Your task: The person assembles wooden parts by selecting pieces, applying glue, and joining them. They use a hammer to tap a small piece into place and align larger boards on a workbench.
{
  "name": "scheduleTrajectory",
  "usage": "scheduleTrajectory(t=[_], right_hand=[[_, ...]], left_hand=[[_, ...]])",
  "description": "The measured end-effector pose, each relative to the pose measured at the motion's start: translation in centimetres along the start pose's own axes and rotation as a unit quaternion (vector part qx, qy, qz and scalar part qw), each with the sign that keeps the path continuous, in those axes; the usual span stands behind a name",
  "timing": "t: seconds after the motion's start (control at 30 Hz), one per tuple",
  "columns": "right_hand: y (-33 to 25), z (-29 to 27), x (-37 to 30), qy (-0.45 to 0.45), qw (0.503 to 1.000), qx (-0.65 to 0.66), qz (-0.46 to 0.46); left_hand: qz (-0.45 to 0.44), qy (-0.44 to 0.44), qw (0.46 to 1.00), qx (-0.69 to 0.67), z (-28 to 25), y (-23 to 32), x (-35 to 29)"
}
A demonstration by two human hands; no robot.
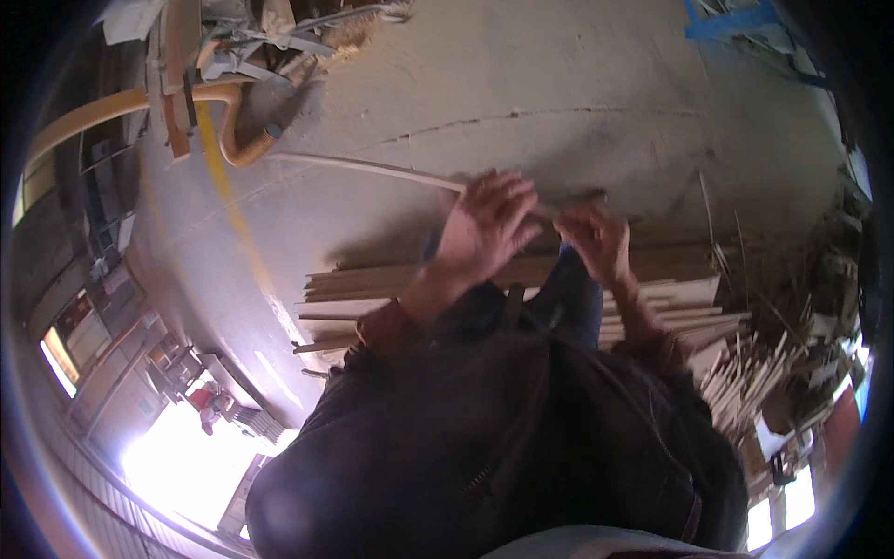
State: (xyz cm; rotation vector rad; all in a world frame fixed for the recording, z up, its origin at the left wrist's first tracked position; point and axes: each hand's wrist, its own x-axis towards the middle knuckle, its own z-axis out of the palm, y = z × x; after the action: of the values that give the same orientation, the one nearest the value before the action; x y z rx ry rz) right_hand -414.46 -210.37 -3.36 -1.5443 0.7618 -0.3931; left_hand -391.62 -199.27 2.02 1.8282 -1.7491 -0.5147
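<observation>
A long, thin wooden strip (372, 168) reaches from the left, passes behind my left hand (489, 219) and runs on toward my right hand (598, 238). My left hand lies along the strip with its fingers stretched out and slightly apart, a little blurred. The fingers of my right hand are bent together in a pinch around the strip's near-right part. How the strip ends beyond that hand is hard to make out. Both hands are in front of my knees, above a stack of wooden boards (349, 282).
A bent yellow-brown hose (240, 154) and a pile of scrap (256, 51) are at the far left. A yellow line (233, 210) crosses the concrete floor (521, 79). Many loose wood sticks (750, 382) are heaped at the right. A blue frame (736, 20) stands at the far right.
</observation>
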Motion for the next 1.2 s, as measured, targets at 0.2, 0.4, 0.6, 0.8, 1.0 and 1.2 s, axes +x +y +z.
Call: scheduleTrajectory(t=[0.2,0.4,0.6,0.8,1.0,1.2], right_hand=[[-10.8,7.9,6.8,0.016,0.998,0.066,0.013],[-8.3,10.6,6.1,0.021,0.988,0.13,0.081],[2.4,6.0,0.8,0.081,0.956,0.258,0.114],[24.6,-4.6,-7.0,0.33,0.839,0.288,0.324],[53.8,-16.6,-15.5,0.46,0.711,0.017,0.531],[67.7,-20.8,-16.0,0.399,0.653,0.06,0.64]], left_hand=[[0.021,0.084,0.995,0.058,-9.7,-4.5,-2.6],[0.028,0.056,0.994,0.085,-9.0,-6.7,-4.3],[-0.004,-0.124,0.992,0.024,0.6,-6.9,-3.6],[0.022,-0.319,0.947,0.037,13.9,-5.4,1.9],[0.12,-0.406,0.906,0.012,33.3,-3.8,9.7],[0.22,-0.42,0.88,0.037,49.5,-3.1,16.2]])
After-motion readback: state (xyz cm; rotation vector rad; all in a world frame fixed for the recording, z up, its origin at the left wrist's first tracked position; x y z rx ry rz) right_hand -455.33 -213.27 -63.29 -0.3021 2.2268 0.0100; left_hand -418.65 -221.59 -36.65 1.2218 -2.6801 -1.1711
